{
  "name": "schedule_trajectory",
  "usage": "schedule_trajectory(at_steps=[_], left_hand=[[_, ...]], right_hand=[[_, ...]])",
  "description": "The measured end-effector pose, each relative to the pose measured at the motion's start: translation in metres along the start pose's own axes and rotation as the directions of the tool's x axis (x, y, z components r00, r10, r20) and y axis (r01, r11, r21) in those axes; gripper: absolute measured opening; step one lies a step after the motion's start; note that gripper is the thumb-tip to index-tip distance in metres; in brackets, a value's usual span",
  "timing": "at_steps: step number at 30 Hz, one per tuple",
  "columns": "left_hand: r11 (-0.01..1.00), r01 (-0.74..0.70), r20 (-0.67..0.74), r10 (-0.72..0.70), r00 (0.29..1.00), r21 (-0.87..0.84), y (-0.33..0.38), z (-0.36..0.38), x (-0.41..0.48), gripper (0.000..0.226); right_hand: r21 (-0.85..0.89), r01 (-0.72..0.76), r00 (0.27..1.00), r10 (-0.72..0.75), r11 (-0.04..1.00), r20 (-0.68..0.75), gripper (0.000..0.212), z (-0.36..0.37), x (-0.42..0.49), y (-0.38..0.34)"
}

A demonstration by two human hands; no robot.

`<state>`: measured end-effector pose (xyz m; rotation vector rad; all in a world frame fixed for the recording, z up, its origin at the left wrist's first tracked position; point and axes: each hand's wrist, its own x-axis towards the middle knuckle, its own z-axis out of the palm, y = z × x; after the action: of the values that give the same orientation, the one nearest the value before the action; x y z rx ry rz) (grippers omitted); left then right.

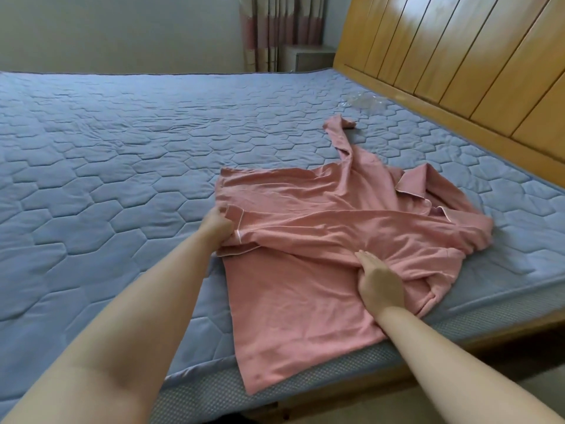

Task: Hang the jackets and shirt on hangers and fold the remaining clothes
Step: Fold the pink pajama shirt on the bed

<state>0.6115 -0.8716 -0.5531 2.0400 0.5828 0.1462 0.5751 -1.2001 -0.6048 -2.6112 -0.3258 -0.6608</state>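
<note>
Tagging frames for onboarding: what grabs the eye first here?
A pink pajama shirt lies spread at the near edge of the blue quilted mattress. The left hand grips its sleeve cuff, laid across the front; the right hand presses flat on the fabric. A wooden headboard rises at right.

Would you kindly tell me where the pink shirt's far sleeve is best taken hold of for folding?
Probably at the cuff of the far sleeve, pinched from above on the headboard side: the sleeve lies stretched away from the pink shirt, and its cuff end lies free, folded over on the mattress.
</note>
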Motion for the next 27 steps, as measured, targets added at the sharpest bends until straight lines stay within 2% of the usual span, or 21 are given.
schedule_trajectory(at_steps=[3,5,7,9,12,14,16,19,24,27], left_hand=[[0.964,-0.09,-0.113,0.121,0.986,0.251,0.007,-0.007,-0.005,0.047],[0.906,-0.073,-0.152,0.149,0.977,0.418,0.015,-0.008,-0.014,0.05],[0.761,-0.088,-0.15,0.238,0.96,0.643,0.02,-0.001,-0.027,0.064],[0.584,-0.222,-0.01,0.366,0.93,0.781,0.029,0.023,-0.044,0.08],[0.483,-0.494,0.274,0.456,0.847,0.723,0.048,0.082,-0.087,0.067],[0.499,-0.587,0.367,0.473,0.801,0.638,0.055,0.123,-0.116,0.059],[0.544,-0.606,0.396,0.462,0.794,0.58,0.05,0.146,-0.134,0.056],[0.511,-0.643,0.385,0.526,0.759,0.57,0.033,0.167,-0.145,0.056],[0.462,-0.651,0.414,0.517,0.749,0.603,0.023,0.174,-0.141,0.066],[0.437,-0.661,0.42,0.529,0.737,0.61,0.025,0.177,-0.144,0.081]], right_hand=[[-0.064,0.172,0.978,-0.179,0.983,-0.108,0.04,-0.014,0.0,-0.001],[-0.117,0.276,0.953,-0.287,0.954,-0.093,0.042,-0.013,-0.008,0.004],[-0.154,0.285,0.957,-0.291,0.946,-0.016,0.046,-0.007,-0.015,0.004],[-0.199,0.259,0.966,-0.254,0.945,0.054,0.049,-0.002,-0.018,-0.002],[-0.267,0.189,0.982,-0.176,0.945,0.071,0.05,-0.009,-0.017,-0.008],[-0.3,0.083,0.997,-0.077,0.951,0.03,0.048,-0.02,-0.014,0.006],[-0.34,0.015,1.0,-0.011,0.94,0.014,0.041,-0.035,-0.007,0.021],[-0.425,-0.031,0.999,0.03,0.905,-0.01,0.026,-0.069,0.001,0.054],[-0.517,-0.023,0.999,0.039,0.856,0.021,0.034,-0.092,-0.021,0.088],[-0.546,-0.077,0.978,0.17,0.835,0.123,0.041,-0.089,-0.036,0.09]])
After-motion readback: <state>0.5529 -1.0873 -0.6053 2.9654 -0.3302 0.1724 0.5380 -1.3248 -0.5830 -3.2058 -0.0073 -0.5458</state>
